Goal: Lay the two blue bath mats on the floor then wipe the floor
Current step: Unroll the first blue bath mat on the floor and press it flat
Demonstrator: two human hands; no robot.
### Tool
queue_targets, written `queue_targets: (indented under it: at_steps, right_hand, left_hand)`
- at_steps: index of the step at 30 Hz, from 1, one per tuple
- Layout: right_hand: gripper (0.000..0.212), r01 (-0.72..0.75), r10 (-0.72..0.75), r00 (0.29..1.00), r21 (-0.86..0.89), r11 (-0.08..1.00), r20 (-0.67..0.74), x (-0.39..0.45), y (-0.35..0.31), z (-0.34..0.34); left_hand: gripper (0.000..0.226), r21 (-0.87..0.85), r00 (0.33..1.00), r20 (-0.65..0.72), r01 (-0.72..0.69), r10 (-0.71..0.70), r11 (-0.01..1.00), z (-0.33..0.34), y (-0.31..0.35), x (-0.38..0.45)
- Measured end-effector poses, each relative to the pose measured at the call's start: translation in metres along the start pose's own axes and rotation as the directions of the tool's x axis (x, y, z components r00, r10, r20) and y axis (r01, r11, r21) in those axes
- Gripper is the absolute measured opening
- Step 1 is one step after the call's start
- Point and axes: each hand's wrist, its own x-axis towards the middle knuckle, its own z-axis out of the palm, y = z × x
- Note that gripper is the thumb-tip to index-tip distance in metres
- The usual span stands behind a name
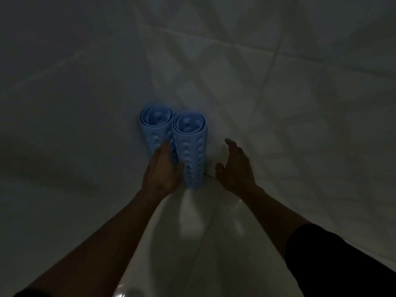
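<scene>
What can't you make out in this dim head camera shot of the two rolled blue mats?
- Left rolled mat: lower part hidden behind the left hand, head view.
- Whether that hand grips it: fingers merge in the dark.
- Right rolled mat: base lost in shadow.
- Right hand: open beside it, contact not visible.
- Wiping cloth: none in frame.
</scene>
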Motion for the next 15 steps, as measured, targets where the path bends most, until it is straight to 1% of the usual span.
queue_targets:
  at_steps: [3,6,9,10,12,15]
  right_hand:
    - [0.081,0.049,-0.049,0.999,0.047,0.998,-0.014,0.027,0.028,0.048]
    - [0.086,0.074,-0.072,0.997,0.099,0.992,-0.029,0.049,0.050,0.091]
    - [0.078,0.206,-0.187,0.976,0.181,0.962,-0.115,0.063,0.065,0.120]
    - [0.075,0.228,-0.205,0.970,0.202,0.953,-0.127,0.067,0.068,0.127]
    - [0.075,0.228,-0.203,0.971,0.251,0.941,-0.124,0.069,0.071,0.137]
    - [0.073,0.198,-0.173,0.979,0.285,0.938,-0.109,0.070,0.071,0.146]
  left_hand:
    - [0.061,-0.042,0.996,-0.070,-0.054,0.051,0.998,0.035,-0.030,0.017]
    - [0.058,-0.039,0.986,-0.146,-0.084,0.078,0.996,0.063,-0.053,0.029]
    - [0.060,-0.007,0.968,-0.205,-0.151,0.146,0.989,0.080,-0.072,0.040]
    - [0.063,0.008,0.962,-0.226,-0.158,0.156,0.987,0.082,-0.078,0.042]
    - [0.068,0.037,0.950,-0.257,-0.176,0.179,0.984,0.086,-0.086,0.042]
    - [0.065,0.044,0.940,-0.269,-0.206,0.210,0.978,0.086,-0.089,0.040]
